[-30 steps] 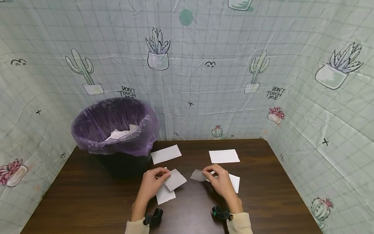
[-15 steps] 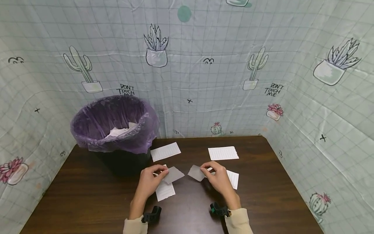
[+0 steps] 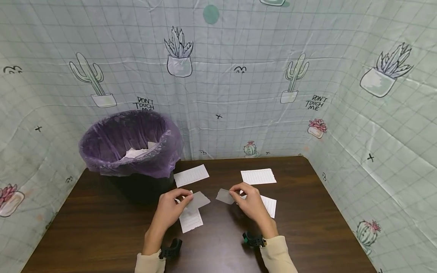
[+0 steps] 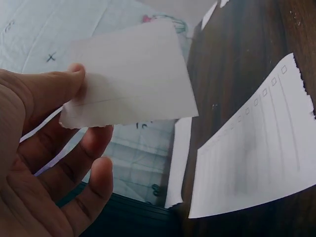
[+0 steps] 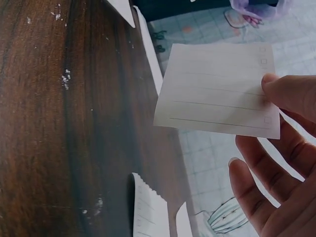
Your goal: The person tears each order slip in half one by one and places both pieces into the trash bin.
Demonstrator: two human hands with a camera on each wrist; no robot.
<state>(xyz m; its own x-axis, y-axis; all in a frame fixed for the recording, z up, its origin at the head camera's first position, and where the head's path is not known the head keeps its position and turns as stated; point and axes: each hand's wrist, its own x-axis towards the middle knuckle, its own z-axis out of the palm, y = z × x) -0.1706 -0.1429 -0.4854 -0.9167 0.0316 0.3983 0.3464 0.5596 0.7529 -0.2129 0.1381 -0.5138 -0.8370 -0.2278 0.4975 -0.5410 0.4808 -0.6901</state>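
Note:
Between thumb and fingers my left hand [image 3: 170,210] pinches a small torn piece of paper [image 3: 200,200], raised above the table. Its ragged edge shows near the fingers in the left wrist view. My right hand [image 3: 252,203] pinches another piece of paper [image 5: 217,91], with printed lines and little checkboxes, also in the air. A gap separates the two held pieces. Beneath the left hand lies a lined paper piece [image 3: 191,221] with a torn edge. Another lined piece [image 3: 269,206] lies partly hidden behind the right hand.
A black bin [image 3: 143,187] with a purple liner [image 3: 167,151] stands at the back left, white paper scraps [image 3: 134,153] inside. Two more lined pieces lie toward the table's back: a left strip [image 3: 192,176] and a right strip [image 3: 258,176]. Patterned cloth [image 3: 218,91] encloses the table.
Both hands keep hold of their paper pieces, whose tilt has changed slightly. The hands stay apart at about the same distance. The head view has shifted a little.

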